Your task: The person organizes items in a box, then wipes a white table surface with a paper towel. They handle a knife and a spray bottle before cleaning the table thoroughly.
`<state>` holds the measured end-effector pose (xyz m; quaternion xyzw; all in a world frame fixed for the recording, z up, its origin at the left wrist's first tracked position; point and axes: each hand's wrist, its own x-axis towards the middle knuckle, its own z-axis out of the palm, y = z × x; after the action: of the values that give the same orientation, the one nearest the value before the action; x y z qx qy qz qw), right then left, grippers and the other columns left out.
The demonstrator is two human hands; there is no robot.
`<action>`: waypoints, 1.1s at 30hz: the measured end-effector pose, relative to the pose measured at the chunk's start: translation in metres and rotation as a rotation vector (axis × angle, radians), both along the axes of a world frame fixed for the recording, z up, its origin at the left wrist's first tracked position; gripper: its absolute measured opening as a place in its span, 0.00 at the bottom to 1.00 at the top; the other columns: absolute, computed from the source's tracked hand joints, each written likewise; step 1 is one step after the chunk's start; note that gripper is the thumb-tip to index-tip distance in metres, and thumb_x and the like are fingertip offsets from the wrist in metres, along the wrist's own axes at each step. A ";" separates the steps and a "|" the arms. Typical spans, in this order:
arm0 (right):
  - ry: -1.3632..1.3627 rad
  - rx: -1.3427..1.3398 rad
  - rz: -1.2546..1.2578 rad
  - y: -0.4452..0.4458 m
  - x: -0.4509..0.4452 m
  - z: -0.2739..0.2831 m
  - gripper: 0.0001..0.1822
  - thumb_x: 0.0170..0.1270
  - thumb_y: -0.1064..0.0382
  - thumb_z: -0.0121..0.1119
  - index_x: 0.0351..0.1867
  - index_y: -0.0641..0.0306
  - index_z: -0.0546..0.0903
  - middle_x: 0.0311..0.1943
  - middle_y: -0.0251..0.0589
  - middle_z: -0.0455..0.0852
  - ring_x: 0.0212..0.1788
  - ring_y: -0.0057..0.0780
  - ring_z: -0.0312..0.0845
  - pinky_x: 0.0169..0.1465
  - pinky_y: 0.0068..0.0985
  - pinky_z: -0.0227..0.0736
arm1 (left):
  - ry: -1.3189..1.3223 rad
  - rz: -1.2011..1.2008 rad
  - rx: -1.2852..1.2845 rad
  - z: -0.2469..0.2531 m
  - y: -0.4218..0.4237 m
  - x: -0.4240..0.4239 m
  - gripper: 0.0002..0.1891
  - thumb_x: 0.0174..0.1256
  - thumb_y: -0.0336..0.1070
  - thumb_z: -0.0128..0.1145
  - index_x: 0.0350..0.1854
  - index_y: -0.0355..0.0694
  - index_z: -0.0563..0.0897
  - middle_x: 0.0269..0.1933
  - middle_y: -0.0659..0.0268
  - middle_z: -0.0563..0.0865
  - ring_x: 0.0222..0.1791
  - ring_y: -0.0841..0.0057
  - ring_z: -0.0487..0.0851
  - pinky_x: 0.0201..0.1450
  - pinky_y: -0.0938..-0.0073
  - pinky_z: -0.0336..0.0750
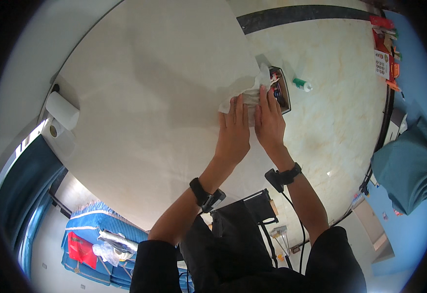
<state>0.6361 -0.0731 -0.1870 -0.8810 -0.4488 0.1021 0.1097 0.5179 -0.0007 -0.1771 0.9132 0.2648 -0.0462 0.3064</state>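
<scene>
Both palms face down over a crumpled white tissue or cloth [250, 98] near the right edge of the pale table [154, 110]. My left hand [234, 126] rests its fingers on the left part of it. My right hand [270, 119] touches its right part, with the fingertips beside a dark-rimmed box. Fingers of both hands are extended, and whether any of them pinch the sheet cannot be told. The box [287, 96] holds small dark and red items, and the sheet reaches up to its left side. Dark bands with small devices sit on both wrists.
Two white paper rolls [63, 110] stand at the table's far left. Beyond the right edge, a green and white bottle [302, 85] is on the marbled floor. Red boxes [382, 60] and a teal cloth-covered thing [405, 161] are along the right wall. A blue-covered sofa or bed [103, 223] is lower left.
</scene>
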 end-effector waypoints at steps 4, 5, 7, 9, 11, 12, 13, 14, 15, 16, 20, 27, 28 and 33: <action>0.045 0.072 0.066 0.054 0.031 -0.012 0.24 0.76 0.60 0.51 0.71 0.58 0.70 0.59 0.57 0.81 0.55 0.55 0.81 0.53 0.40 0.82 | -0.013 0.054 0.059 -0.004 0.018 0.026 0.31 0.65 0.25 0.50 0.73 0.22 0.65 0.80 0.42 0.55 0.80 0.45 0.52 0.76 0.40 0.54; 0.030 0.130 0.056 0.069 0.038 -0.011 0.24 0.76 0.60 0.51 0.70 0.59 0.71 0.57 0.56 0.82 0.52 0.53 0.82 0.51 0.39 0.83 | -0.019 0.056 0.101 -0.004 0.028 0.037 0.31 0.65 0.25 0.50 0.73 0.23 0.65 0.80 0.42 0.55 0.81 0.45 0.52 0.76 0.40 0.54; 0.087 0.108 0.043 0.075 0.040 -0.011 0.24 0.75 0.60 0.51 0.71 0.59 0.70 0.58 0.56 0.81 0.51 0.53 0.83 0.48 0.39 0.84 | -0.057 0.073 0.127 -0.008 0.039 0.039 0.32 0.65 0.26 0.52 0.73 0.25 0.66 0.79 0.44 0.58 0.80 0.48 0.55 0.75 0.41 0.55; 0.029 0.077 0.038 0.060 0.030 -0.011 0.23 0.76 0.60 0.50 0.70 0.59 0.70 0.59 0.56 0.81 0.52 0.52 0.84 0.47 0.39 0.84 | -0.031 0.048 0.184 -0.009 0.039 0.034 0.32 0.64 0.28 0.53 0.73 0.29 0.68 0.78 0.46 0.62 0.79 0.51 0.59 0.72 0.43 0.59; 0.043 0.059 0.033 0.060 0.029 -0.015 0.24 0.76 0.60 0.50 0.71 0.59 0.70 0.61 0.56 0.80 0.53 0.53 0.84 0.47 0.39 0.84 | -0.070 0.078 0.154 -0.010 0.042 0.035 0.31 0.64 0.25 0.53 0.72 0.26 0.67 0.78 0.44 0.60 0.79 0.48 0.57 0.74 0.41 0.57; 0.080 0.043 0.028 0.068 0.033 -0.012 0.24 0.76 0.61 0.50 0.71 0.59 0.70 0.62 0.57 0.80 0.53 0.53 0.83 0.48 0.39 0.85 | -0.094 0.093 0.132 -0.008 0.040 0.037 0.31 0.64 0.24 0.53 0.72 0.24 0.67 0.79 0.44 0.58 0.79 0.47 0.56 0.74 0.40 0.56; 0.117 0.027 0.022 0.073 0.037 -0.009 0.24 0.76 0.61 0.51 0.71 0.59 0.70 0.62 0.57 0.79 0.54 0.54 0.83 0.49 0.40 0.85 | -0.117 0.106 0.110 -0.005 0.039 0.039 0.31 0.64 0.23 0.53 0.72 0.23 0.66 0.79 0.43 0.57 0.79 0.46 0.55 0.75 0.39 0.55; 0.139 0.015 0.019 0.075 0.039 -0.006 0.25 0.76 0.61 0.51 0.72 0.59 0.69 0.63 0.57 0.79 0.55 0.54 0.83 0.49 0.40 0.84 | -0.108 0.099 0.113 -0.005 0.042 0.043 0.30 0.65 0.23 0.53 0.71 0.23 0.67 0.79 0.43 0.58 0.79 0.46 0.56 0.74 0.39 0.56; 0.165 0.006 0.015 0.079 0.039 -0.003 0.25 0.76 0.61 0.51 0.72 0.59 0.69 0.63 0.57 0.78 0.56 0.54 0.83 0.50 0.40 0.84 | -0.094 0.091 0.120 -0.005 0.052 0.047 0.30 0.65 0.24 0.53 0.71 0.23 0.67 0.79 0.43 0.58 0.79 0.46 0.57 0.74 0.39 0.57; 0.191 -0.002 0.012 0.081 0.038 -0.002 0.26 0.75 0.61 0.51 0.73 0.59 0.68 0.63 0.57 0.78 0.57 0.55 0.82 0.51 0.40 0.84 | -0.080 0.082 0.127 -0.004 0.058 0.047 0.29 0.65 0.24 0.53 0.71 0.23 0.68 0.78 0.43 0.59 0.78 0.46 0.58 0.73 0.39 0.58; 0.027 0.111 0.052 0.034 0.023 -0.016 0.25 0.76 0.61 0.50 0.73 0.58 0.68 0.62 0.55 0.79 0.55 0.55 0.81 0.49 0.40 0.84 | -0.142 0.077 0.099 -0.008 0.049 0.032 0.27 0.66 0.24 0.53 0.69 0.25 0.70 0.77 0.47 0.63 0.76 0.50 0.63 0.72 0.43 0.62; 0.144 0.092 -0.004 0.065 0.034 -0.012 0.25 0.74 0.61 0.53 0.71 0.53 0.70 0.56 0.47 0.82 0.48 0.49 0.83 0.45 0.42 0.83 | -0.329 0.251 0.052 -0.009 0.062 0.035 0.13 0.66 0.26 0.58 0.52 0.39 0.83 0.52 0.63 0.83 0.50 0.57 0.82 0.52 0.59 0.79; 0.125 0.072 -0.038 0.043 0.027 -0.014 0.24 0.72 0.62 0.56 0.69 0.54 0.73 0.57 0.48 0.81 0.51 0.51 0.82 0.48 0.42 0.81 | -0.269 0.226 0.008 -0.008 0.058 0.029 0.11 0.66 0.26 0.58 0.50 0.39 0.83 0.50 0.62 0.83 0.48 0.57 0.82 0.51 0.58 0.78; 0.010 0.040 0.009 -0.050 -0.003 0.019 0.15 0.64 0.66 0.66 0.51 0.61 0.80 0.54 0.51 0.81 0.58 0.52 0.78 0.57 0.42 0.76 | -0.300 0.104 -0.126 -0.013 -0.006 -0.020 0.09 0.63 0.25 0.61 0.45 0.39 0.81 0.41 0.60 0.82 0.43 0.57 0.81 0.46 0.58 0.75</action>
<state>0.6332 -0.1227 -0.1679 -0.8761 -0.4542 0.0979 0.1290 0.4984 -0.0072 -0.1897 0.8739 0.2593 0.0901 0.4012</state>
